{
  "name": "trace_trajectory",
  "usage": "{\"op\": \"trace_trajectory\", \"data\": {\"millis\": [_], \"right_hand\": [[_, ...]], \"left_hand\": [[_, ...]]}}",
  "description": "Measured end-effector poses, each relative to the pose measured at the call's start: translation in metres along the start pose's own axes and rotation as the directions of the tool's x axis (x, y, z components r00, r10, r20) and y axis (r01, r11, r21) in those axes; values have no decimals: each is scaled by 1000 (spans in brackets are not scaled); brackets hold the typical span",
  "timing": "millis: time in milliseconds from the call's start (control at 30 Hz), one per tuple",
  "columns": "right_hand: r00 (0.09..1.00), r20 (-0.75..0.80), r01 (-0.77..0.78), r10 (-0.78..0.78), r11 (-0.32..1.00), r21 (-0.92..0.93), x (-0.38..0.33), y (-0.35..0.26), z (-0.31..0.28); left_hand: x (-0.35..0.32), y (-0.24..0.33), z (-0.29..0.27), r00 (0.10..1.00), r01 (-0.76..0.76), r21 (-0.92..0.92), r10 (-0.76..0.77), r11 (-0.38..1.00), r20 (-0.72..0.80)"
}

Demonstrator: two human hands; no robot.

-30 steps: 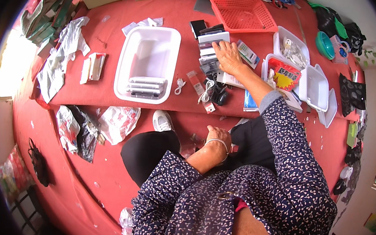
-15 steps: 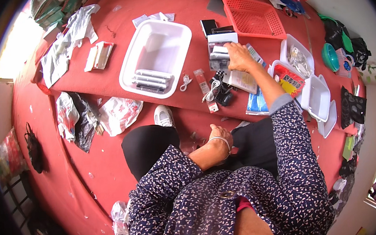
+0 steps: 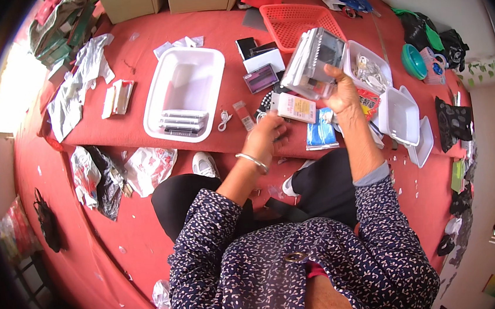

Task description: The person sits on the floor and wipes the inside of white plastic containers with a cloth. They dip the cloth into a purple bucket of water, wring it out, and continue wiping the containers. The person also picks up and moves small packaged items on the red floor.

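Right hand (image 3: 340,87) raised above the red-covered bench (image 3: 139,125), grip closed around the lower corner of a stack of clear flat plastic cases (image 3: 314,63), held tilted up off the surface in front of the orange mesh basket (image 3: 297,20). Left hand (image 3: 267,134) lower, at the near edge of the bench, a bangle on the wrist; fingers curled down over small items there, just beside a white and pink flat packet (image 3: 294,107), but whether they have hold of anything cannot be told. A blue packet (image 3: 320,133) lies just right of that hand. A purple-faced small box (image 3: 261,78) sits behind the packet, with a white box (image 3: 264,60) and dark cases beyond it. Left of the hands, a white rectangular tub (image 3: 184,72) holds a few clear flat cases stacked at its near end (image 3: 181,122); a small clear vial (image 3: 244,115) and a loop of white cord (image 3: 223,120) lie between tub and left hand. To the right, open white clamshell trays (image 3: 400,114), one with crumpled clear wrapping inside. A teal bowl (image 3: 413,61) stands further right. Crumpled plastic bags (image 3: 149,166) rest on the red floor covering below the bench edge. Person seated, dark floral sleeves, knees under the bench edge.
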State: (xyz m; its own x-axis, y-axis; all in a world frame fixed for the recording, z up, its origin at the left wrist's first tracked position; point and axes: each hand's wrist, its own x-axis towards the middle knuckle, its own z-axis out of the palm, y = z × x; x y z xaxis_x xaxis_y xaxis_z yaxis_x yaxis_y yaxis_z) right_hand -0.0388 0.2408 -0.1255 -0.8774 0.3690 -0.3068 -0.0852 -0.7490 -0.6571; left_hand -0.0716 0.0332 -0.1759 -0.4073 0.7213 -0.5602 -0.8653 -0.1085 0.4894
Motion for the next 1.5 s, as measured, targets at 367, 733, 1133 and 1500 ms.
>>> {"op": "trace_trajectory", "data": {"millis": [367, 733, 1133, 1500], "right_hand": [[932, 320, 331, -170, 755, -565, -44, 71, 54], [843, 491, 537, -222, 404, -740, -42, 76, 56], [900, 412, 421, -140, 46, -906, -49, 57, 72], [929, 356, 369, 98, -249, -895, -62, 52, 87]], "left_hand": [[-10, 33, 6, 922, -75, -543, 265, 836, 281], [-7, 24, 2, 924, -75, -641, 295, 764, 243], [1, 30, 5, 943, -241, -479, 319, 844, 89], [5, 1, -8, 948, 6, -622, 193, 783, 252]]}}
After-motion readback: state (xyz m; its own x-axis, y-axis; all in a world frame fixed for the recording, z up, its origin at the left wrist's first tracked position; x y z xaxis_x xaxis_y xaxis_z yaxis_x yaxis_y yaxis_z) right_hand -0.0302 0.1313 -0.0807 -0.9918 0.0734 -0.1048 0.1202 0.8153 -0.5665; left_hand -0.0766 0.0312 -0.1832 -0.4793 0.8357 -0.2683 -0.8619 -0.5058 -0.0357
